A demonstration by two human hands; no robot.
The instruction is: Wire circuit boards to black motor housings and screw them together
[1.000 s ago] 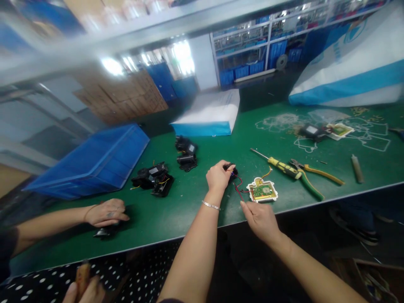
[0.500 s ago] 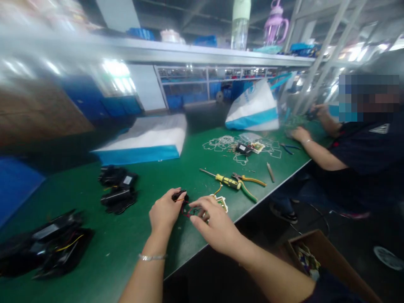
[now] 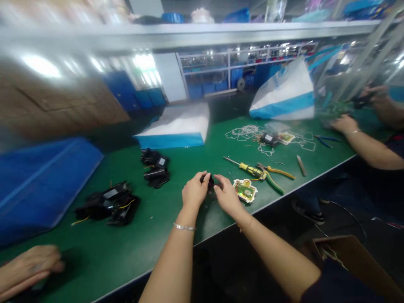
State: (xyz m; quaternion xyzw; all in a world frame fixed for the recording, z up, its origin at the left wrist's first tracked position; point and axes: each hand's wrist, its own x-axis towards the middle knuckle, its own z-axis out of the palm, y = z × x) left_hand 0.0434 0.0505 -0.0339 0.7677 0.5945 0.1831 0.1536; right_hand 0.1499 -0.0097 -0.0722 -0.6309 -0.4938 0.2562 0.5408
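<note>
Head view: we pinch a small black part (image 3: 210, 181) between left hand (image 3: 194, 192) and right hand (image 3: 227, 196); circuit board (image 3: 245, 190) just right, on green bench (image 3: 195, 164).

— Where do the two arms sit?

— Both forearms run up from the lower edge and angle inward, so the hands meet in the middle.

— The left hand (image 3: 195, 191)?

— Knuckles up, fingers curled down and inward, thumb side toward the other hand. A thin bracelet circles that wrist.

— And the right hand (image 3: 227, 195)?

— Back of it up, fingers bent toward the left, fingertips close together. Both pinch at the same small spot; what lies between them is mostly hidden.
</note>
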